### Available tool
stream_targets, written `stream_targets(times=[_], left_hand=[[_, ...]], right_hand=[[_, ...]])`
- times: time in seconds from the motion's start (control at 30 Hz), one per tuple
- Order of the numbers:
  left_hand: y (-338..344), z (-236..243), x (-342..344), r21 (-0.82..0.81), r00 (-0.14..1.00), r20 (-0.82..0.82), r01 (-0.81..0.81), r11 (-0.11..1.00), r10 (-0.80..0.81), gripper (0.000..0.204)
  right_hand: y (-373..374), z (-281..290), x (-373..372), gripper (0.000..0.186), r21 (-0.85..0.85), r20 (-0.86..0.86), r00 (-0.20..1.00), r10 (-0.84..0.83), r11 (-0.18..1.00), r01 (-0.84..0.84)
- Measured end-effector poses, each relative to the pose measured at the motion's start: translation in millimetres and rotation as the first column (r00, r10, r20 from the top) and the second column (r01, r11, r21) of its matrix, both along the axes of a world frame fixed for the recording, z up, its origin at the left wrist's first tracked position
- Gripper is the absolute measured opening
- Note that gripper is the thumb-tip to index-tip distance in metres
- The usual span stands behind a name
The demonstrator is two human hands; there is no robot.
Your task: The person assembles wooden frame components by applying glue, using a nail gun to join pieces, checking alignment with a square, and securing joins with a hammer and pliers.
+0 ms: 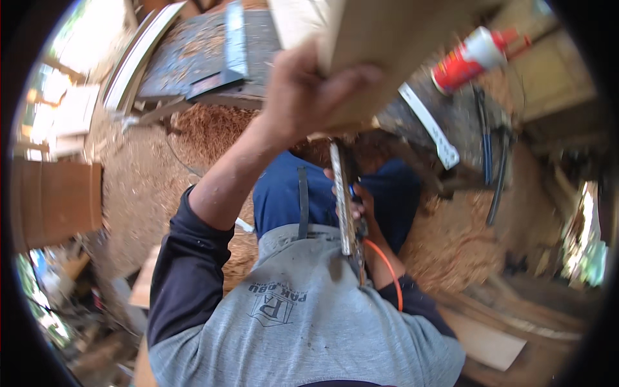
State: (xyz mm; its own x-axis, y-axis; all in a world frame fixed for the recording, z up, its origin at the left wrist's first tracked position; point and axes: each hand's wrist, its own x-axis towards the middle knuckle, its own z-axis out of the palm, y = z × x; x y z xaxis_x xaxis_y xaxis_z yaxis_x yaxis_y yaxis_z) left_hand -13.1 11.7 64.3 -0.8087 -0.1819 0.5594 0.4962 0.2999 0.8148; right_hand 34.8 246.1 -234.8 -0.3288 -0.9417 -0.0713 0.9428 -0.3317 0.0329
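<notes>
A wooden board [393, 39] is over the middle of the bench's [161, 77] near edge, grasped by the left hand's [303, 90] fingers. Just off that edge, the right hand [365, 201] has its fingers around a long metal tool [343, 206] with an orange hose [393, 271]. A square [216, 84] lies at the near edge, leftward; a red-and-white bottle [461, 64] is toward the right end.

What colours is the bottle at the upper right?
Mainly red and white: the bottle shows best in the head view.
</notes>
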Motion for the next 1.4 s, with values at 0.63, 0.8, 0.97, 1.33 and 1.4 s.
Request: stream_targets(times=[0.63,0.8,0.97,1.33,1.4], left_hand=[[-55.4,-122.3,58.9,-0.051,0.993,-0.041,-0.113,0.992,0.11,0.052],[-56.6,-133.1,45.5,-0.118,0.998,-0.01,-0.059,0.991,0.058,0.058],[-55.0,-124.5,38.8,-0.197,1.0,0.004,-0.019,0.98,0.021,0.053],[-39.6,-121.4,42.2,-0.163,0.985,0.024,-0.163,0.973,0.169,0.054],[-40.1,-122.3,45.1,-0.18,0.988,0.019,-0.147,0.973,0.153,0.054]], right_hand=[[344.5,211.7,80.2,0.059,0.904,-0.173,0.984,-0.05,0.389,0.179],[360.2,208.8,83.4,0.057,0.985,0.026,0.972,0.233,-0.174,0.015],[276.1,153.6,70.2,0.058,0.784,0.313,0.725,0.614,-0.598,0.167],[179.6,66.4,66.2,0.061,0.766,0.399,0.37,0.839,-0.527,0.368],[181.3,57.3,68.4,0.06,0.778,0.359,0.356,0.863,-0.487,0.396]])
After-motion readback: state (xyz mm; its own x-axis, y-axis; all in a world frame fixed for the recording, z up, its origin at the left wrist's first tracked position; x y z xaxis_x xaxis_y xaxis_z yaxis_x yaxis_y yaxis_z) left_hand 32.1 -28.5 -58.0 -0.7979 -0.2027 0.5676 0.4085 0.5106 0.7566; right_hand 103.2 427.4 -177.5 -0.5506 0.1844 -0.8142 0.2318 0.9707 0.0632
